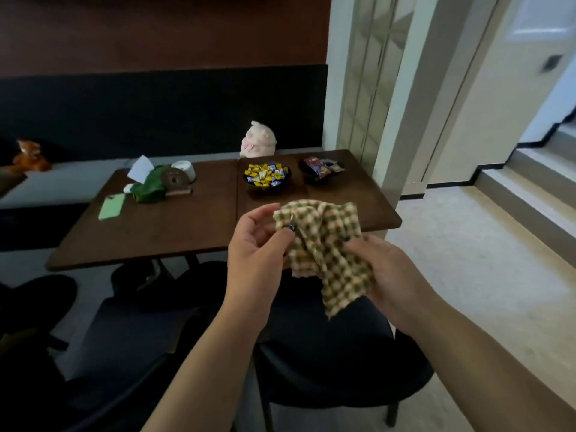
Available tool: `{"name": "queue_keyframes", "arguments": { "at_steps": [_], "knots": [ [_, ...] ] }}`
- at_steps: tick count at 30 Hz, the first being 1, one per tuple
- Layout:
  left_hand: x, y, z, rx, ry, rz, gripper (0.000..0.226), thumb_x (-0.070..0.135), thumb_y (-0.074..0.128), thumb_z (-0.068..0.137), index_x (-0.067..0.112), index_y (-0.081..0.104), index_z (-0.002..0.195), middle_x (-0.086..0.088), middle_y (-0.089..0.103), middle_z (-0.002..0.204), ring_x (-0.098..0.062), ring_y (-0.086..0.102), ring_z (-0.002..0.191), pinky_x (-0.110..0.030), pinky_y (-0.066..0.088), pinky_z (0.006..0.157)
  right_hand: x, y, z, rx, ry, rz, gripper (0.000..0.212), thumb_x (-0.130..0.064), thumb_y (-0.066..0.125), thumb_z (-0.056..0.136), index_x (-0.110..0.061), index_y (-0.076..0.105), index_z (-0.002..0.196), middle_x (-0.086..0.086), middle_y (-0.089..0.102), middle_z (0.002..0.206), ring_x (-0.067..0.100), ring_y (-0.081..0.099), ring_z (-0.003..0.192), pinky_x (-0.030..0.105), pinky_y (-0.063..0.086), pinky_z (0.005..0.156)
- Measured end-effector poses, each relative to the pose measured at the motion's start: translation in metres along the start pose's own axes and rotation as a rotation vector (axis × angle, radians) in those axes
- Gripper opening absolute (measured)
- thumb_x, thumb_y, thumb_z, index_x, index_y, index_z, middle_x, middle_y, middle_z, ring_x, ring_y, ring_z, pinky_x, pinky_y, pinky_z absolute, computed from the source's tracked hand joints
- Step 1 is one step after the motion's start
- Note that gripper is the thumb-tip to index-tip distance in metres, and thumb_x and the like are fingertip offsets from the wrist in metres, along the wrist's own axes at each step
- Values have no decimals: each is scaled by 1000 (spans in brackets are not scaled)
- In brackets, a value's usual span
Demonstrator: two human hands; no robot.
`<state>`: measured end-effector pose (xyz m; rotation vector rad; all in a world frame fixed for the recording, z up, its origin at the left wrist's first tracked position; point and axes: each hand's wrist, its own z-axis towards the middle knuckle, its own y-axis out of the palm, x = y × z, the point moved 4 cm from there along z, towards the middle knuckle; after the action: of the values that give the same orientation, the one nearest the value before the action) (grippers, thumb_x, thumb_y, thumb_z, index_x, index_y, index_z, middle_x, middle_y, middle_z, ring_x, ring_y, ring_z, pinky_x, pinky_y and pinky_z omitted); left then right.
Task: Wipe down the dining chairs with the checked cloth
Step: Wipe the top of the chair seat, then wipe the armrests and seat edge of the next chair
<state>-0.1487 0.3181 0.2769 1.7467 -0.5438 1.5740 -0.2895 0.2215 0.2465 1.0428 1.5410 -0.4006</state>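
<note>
Above dark chair [327, 347], both hands hold checked cloth [324, 244] in air. Left hand [257, 244] pinches upper edge; right hand [386, 269] grips lower side. Step: cloth preparation, wiping apparently not begun. Next: lower cloth onto chair seat.

I see a dark wood tabletop [174, 226] at centre, made of two slabs butted together. Behind it, at 12 o'clock, a grey bench [78, 179] runs along a black panel [162, 110] under a brown wall [162, 29]. At 2 o'clock stand pale door frames [402, 98]. The floor [486, 272] at 3 o'clock is beige, with steps [530, 182] beyond. The light is dim at left and brighter at right.
</note>
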Motion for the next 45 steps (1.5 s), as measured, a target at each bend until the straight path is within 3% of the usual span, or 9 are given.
{"name": "queue_keyframes", "arguments": {
  "at_steps": [5,8,11,14,20,28,36,41,45],
  "knots": [
    [44,-69,-31,-133,54,4,47,-6,55,91,28,53,123,-1,71,87,-12,69,78,-24,55,60,3,73,-43,139,-198,-102,15,-15,62,89,-18,67,103,1,74,98,18,69,96,40,54,89],
    [63,-101,-50,-150,89,4,45,-5,55,92,29,54,122,-6,71,97,-17,71,86,-25,55,63,1,112,-68,257,-455,-404,43,-16,70,83,-35,55,117,-12,59,116,0,59,102,24,52,87],
    [73,-121,-71,-132,114,77,38,-1,56,93,29,55,116,-4,73,94,-19,71,87,-28,57,64,-3,148,-97,162,-872,-727,64,-9,72,81,-36,47,133,-8,35,138,-2,39,127,17,40,101],
    [83,-136,-88,-49,151,153,32,1,58,92,28,56,111,-6,72,92,-19,71,86,-30,58,65,-9,167,-110,40,-1057,-945,48,-8,72,79,-22,61,123,-2,43,133,-11,34,125,4,28,102],
    [94,-155,-123,57,152,235,26,11,64,91,25,58,112,-5,71,80,-16,69,72,-31,57,61,-15,176,-130,-31,-1076,-899,16,-12,78,76,-19,70,88,-9,61,99,1,57,98,12,46,84],
    [117,-175,-172,109,244,400,36,-2,56,92,32,63,101,3,73,92,-23,70,85,-47,59,77,-24,178,-179,-287,-857,-646,33,-3,67,84,-24,63,109,-3,68,81,10,65,81,20,51,76],
    [158,-184,-195,-131,180,324,38,26,55,90,-7,65,74,-14,63,74,-27,56,70,-33,47,70,-56,222,-216,-325,-880,-818,19,-8,63,88,-26,71,93,-15,71,88,0,66,87,15,51,77],
    [180,-217,-190,-166,258,380,17,19,67,88,18,76,72,4,73,75,-7,68,71,-15,50,61,-57,263,-215,-145,-966,-870,19,-15,61,91,-27,68,104,-15,69,95,-4,63,89,12,49,76],
    [193,-266,-173,-164,287,427,12,23,68,87,18,77,79,6,74,80,-6,69,76,-14,51,64,-39,316,-214,-309,-1003,-819,38,-9,66,86,-27,59,118,-7,60,114,11,63,102,25,54,83]
  ]
}}
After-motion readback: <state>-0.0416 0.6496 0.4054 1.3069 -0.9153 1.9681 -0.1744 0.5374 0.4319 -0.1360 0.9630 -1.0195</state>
